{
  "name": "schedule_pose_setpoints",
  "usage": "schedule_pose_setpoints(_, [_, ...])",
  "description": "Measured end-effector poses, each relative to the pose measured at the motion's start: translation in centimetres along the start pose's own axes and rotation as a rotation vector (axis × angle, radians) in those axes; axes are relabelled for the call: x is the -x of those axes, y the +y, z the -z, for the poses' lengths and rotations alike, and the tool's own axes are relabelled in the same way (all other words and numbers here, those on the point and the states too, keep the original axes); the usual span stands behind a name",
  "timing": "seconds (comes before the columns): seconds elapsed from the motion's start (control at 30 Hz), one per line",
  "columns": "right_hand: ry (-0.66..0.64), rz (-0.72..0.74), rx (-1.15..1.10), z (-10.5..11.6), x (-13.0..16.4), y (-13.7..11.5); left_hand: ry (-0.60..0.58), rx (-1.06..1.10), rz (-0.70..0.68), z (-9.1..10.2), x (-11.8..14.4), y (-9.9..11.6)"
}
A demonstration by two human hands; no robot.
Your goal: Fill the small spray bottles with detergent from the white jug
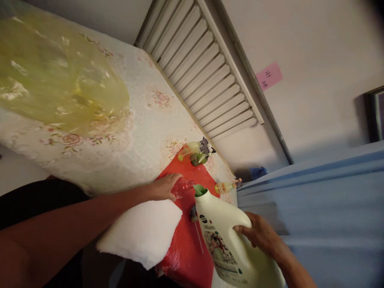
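Note:
My left hand (166,187) is closed around a clear plastic bottle (183,187) whose mouth faces right. My right hand (261,234) grips the handle of a large pale green laundry detergent jug (228,244). The jug leans toward the bottle, its green spout (199,189) close to the bottle's mouth; whether they touch I cannot tell. No flowing liquid can be made out. Beneath them lies a red plastic sheet (183,236). A pump top with a thin tube (196,222) rests on it beside the jug.
Spray bottles (198,155) stand at the sheet's far end, and a bottle of yellow liquid (223,187) is at right. White folded paper (144,232) lies near my left forearm. A yellow plastic bag (66,80) covers the tablecloth's left. A radiator (204,68) and blue curtain (330,204) border the table.

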State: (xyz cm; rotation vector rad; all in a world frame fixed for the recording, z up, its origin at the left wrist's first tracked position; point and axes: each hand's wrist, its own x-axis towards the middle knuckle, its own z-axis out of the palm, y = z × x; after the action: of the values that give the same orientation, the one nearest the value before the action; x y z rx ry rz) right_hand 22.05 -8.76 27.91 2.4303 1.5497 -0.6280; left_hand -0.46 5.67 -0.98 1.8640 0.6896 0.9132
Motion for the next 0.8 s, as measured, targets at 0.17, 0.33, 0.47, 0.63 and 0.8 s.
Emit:
schedule_pose_setpoints(0.17, [-0.01, 0.007, -0.012, 0.12, 0.01, -0.07, -0.008, 0.001, 0.026, 0.23, 0.05, 0.46])
schedule_pose_setpoints(0.33, [-0.013, 0.005, -0.003, 0.19, -0.07, -0.02, -0.025, 0.009, 0.049, 0.56, 0.2, 0.96])
schedule_pose_setpoints(0.47, [-0.014, 0.001, -0.001, 0.21, 0.05, -0.15, -0.02, 0.01, 0.041, 0.55, 0.22, 0.91])
schedule_pose_setpoints(0.63, [-0.016, 0.003, -0.006, 0.3, 0.17, -0.3, -0.016, 0.0, 0.048, 0.45, 0.17, 0.88])
schedule_pose_setpoints(0.8, [-0.018, 0.004, -0.01, 0.29, 0.02, -0.34, -0.024, -0.007, 0.039, 0.4, 0.14, 0.8])
